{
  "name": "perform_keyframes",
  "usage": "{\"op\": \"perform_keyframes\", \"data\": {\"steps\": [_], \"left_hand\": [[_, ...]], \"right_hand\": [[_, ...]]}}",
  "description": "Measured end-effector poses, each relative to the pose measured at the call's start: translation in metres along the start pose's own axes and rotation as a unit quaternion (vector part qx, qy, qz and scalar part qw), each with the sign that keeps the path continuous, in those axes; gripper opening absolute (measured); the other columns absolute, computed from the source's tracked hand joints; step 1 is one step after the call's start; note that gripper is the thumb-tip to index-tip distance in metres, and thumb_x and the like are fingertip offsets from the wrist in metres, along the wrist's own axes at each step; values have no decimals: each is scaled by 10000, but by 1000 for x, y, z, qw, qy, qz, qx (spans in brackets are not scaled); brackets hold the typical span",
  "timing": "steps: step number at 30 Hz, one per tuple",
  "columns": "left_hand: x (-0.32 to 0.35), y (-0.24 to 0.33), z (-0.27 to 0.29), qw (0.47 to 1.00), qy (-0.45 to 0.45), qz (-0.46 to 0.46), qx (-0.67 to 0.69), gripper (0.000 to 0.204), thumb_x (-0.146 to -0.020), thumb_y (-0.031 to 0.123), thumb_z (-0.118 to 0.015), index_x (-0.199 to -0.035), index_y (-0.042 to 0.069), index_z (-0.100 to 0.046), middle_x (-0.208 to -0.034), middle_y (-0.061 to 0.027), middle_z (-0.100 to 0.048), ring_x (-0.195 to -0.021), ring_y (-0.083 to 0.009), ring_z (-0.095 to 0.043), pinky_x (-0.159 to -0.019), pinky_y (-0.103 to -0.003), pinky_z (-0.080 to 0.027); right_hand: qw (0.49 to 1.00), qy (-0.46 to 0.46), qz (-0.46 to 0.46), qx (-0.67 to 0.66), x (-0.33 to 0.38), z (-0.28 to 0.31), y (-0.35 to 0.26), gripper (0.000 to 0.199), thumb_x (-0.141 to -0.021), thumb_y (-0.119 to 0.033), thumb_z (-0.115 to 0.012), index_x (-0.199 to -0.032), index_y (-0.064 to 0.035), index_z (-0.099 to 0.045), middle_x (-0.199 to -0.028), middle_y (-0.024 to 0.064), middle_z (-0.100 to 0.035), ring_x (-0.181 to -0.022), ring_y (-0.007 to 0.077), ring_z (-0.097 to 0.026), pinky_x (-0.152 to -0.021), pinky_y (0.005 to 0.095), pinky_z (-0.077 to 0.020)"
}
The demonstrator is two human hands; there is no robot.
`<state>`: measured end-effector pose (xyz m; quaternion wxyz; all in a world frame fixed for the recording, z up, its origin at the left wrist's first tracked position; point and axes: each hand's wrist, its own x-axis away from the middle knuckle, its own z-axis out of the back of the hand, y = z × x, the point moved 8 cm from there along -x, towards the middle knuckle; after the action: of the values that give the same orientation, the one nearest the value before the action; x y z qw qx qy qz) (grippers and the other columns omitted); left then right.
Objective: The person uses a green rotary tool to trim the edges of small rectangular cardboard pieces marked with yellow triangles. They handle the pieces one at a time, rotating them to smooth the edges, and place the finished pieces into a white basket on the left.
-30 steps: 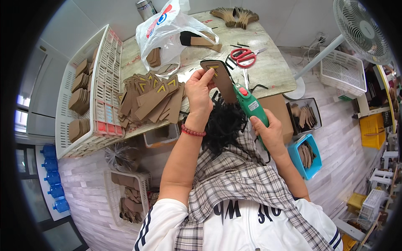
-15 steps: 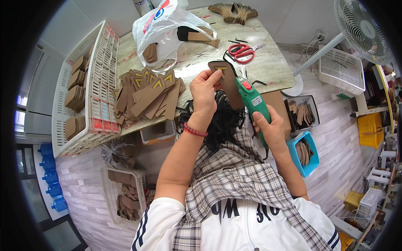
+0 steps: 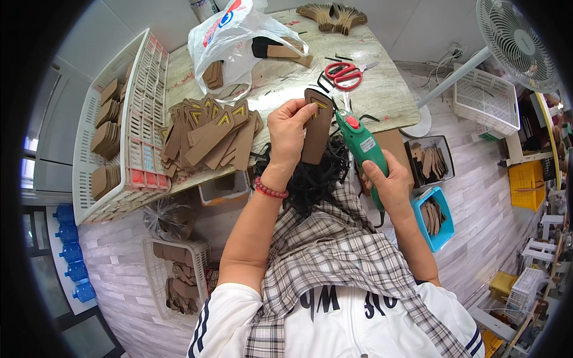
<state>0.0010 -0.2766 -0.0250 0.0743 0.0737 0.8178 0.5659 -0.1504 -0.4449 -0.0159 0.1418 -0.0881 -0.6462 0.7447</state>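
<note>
My left hand (image 3: 285, 136) pinches a long brown flat piece (image 3: 316, 140) with a yellow chevron near its dark-edged, rounded top. My right hand (image 3: 388, 184) is wrapped round a green corded handheld power tool (image 3: 360, 141) with a red switch. The tool's narrow tip points up, close beside the piece's upper right edge; whether they touch I cannot tell. Below, black strip scraps (image 3: 301, 188) lie heaped on my checked apron (image 3: 334, 256). Similar brown pieces form a loose pile (image 3: 206, 134) on the table, left of my left hand.
Red-handled scissors (image 3: 343, 76) lie on the table (image 3: 382, 101) beyond the tool. A white plastic bag (image 3: 218, 45) and a white crate (image 3: 143, 119) of brown stacks stand left. Fanned pieces (image 3: 334, 18) sit at the back. Right are a blue bin (image 3: 444, 235) and a fan (image 3: 519, 45).
The brown piece has turned more upright and shifted slightly, its lower end swinging left, away from the tool. My left hand moved a little left; my right hand with the tool has barely moved.
</note>
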Motion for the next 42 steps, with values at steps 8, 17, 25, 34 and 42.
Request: {"op": "perform_keyframes", "data": {"steps": [8,17,25,34,42], "left_hand": [[-7,11,2,999,-6,-36,-19,153,-881,55,-617,-967,-58,-675,-821,-32,-673,-717,-55,-577,-656,-197,-470],[-6,16,-2,995,-35,-51,-80,156,-874,58,-622,-973,-49,-677,-845,-30,-672,-737,-65,-584,-689,-205,-472],[-3,16,-9,981,-94,-46,-164,142,-849,67,-627,-925,-40,-680,-815,-32,-660,-736,-75,-567,-687,-229,-458],[-4,22,-16,953,-178,-85,-228,137,-835,64,-629,-890,-59,-656,-796,-43,-634,-725,-101,-554,-673,-243,-443],[-34,47,20,960,19,-146,-239,135,-827,94,-606,-874,-29,-637,-764,-45,-627,-632,-88,-543,-577,-233,-452]], "right_hand": [[1000,-18,14,-18,2,-3,3,387,-859,-293,-697,-1061,22,-601,-693,-19,-553,-567,32,-478,-508,196,-404],[1000,-21,10,-17,1,-2,0,392,-857,-296,-699,-1070,18,-602,-694,-18,-555,-566,33,-479,-509,195,-407],[1000,-21,15,-7,0,1,-3,409,-851,-313,-703,-1072,17,-604,-708,-12,-568,-569,36,-492,-512,196,-422],[1000,-22,16,3,1,4,-11,414,-847,-319,-708,-1073,11,-602,-719,-13,-575,-580,33,-496,-519,192,-426],[1000,6,10,-18,2,11,-7,394,-854,-311,-699,-1059,10,-599,-720,-16,-574,-578,35,-489,-517,199,-418]]}}
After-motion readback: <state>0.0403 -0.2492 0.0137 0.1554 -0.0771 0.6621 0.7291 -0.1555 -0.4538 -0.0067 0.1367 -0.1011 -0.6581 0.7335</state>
